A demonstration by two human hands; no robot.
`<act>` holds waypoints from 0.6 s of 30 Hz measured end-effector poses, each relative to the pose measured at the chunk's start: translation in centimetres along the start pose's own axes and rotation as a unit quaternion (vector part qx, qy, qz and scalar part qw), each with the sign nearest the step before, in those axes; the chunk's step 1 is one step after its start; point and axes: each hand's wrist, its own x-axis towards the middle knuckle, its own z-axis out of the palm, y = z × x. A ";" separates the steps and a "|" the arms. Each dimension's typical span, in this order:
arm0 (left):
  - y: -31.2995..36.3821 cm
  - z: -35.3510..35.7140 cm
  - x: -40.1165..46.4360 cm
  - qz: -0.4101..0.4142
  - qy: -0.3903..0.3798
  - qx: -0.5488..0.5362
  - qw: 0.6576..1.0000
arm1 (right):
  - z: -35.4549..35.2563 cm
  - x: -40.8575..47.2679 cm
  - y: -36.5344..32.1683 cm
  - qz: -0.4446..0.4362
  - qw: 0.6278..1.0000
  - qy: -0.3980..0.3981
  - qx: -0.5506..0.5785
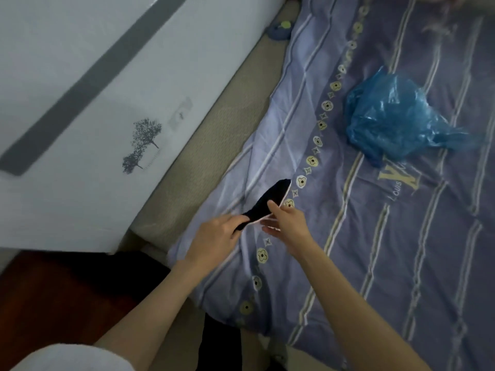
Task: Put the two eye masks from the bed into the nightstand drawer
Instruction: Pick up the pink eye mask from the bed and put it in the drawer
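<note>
A dark navy eye mask [270,200] with a thin pale pink edge is held just above the near left part of a bed, between two bare hands. It slants up and to the right, its far end free in the air over the bedcover. A second mask may be pressed against it — the pink edge could belong to one — but the picture does not make this clear.

The left hand [214,242] grips the mask's lower end, fingers curled closed around the dark fabric. The right hand [288,223] pinches the mask near its middle, thumb on top and fingers beneath, holding the pink edge.

Under the hands lies a lilac-blue bedcover [375,250] with pale stripes, a curving line of small cream flower motifs and gold lettering. Farther up the bed, well apart from the hands, sits a crumpled blue plastic bag [393,119].

Along the left edge of the bed runs a beige mattress side [214,135]. Beside it stands a white cabinet [80,103] with a grey diagonal band and a small printed tree design — no drawer can be made out. Dark reddish floor [53,290] shows at the lower left.
</note>
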 end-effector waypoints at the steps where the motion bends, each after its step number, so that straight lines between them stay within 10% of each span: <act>1: 1.5 -0.1 -1.4 0.011 0.014 -0.006 1.000 | -0.7 -1.4 0.3 -0.011 1.000 0.015 -0.004; 9: 12.6 -1.0 -11.3 -0.185 0.063 -0.284 0.939 | -8.2 -12.8 2.6 -0.135 0.986 0.012 -0.100; 18: 14.9 -9.1 -19.9 -0.307 0.236 -0.694 0.607 | -9.4 -22.8 3.1 -0.204 0.951 -0.119 -0.198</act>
